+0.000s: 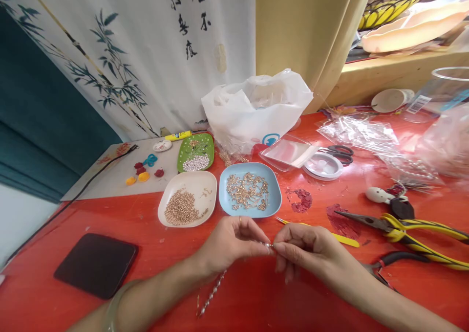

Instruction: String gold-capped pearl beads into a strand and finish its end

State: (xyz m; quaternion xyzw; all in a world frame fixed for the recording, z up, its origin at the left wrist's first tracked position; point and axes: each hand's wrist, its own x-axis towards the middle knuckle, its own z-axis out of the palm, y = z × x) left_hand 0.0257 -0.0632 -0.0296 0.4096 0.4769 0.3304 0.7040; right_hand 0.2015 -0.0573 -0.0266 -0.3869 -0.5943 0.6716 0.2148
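Observation:
Above the front of the red table, my left hand (236,241) and my right hand (302,249) meet fingertip to fingertip. Between my left thumb and finger is a beaded strand (214,293) of pearly beads, which hangs down below that hand with a thin gold piece near its lower end. My right thumb and fingers pinch at the end of the same strand; the exact bead or link there is too small to make out. Just beyond my hands stand a blue tray (224,207) of gold findings and a white tray (161,214) of small gold beads.
A green tray (181,161) holds white beads. Yellow tweezers (346,240), long-nose pliers (390,227) and black-handled pliers (399,257) lie right. A black phone-like slab (97,263) lies left. Behind are a white plastic bag (256,107), scissors (342,153) and clear packets (359,131).

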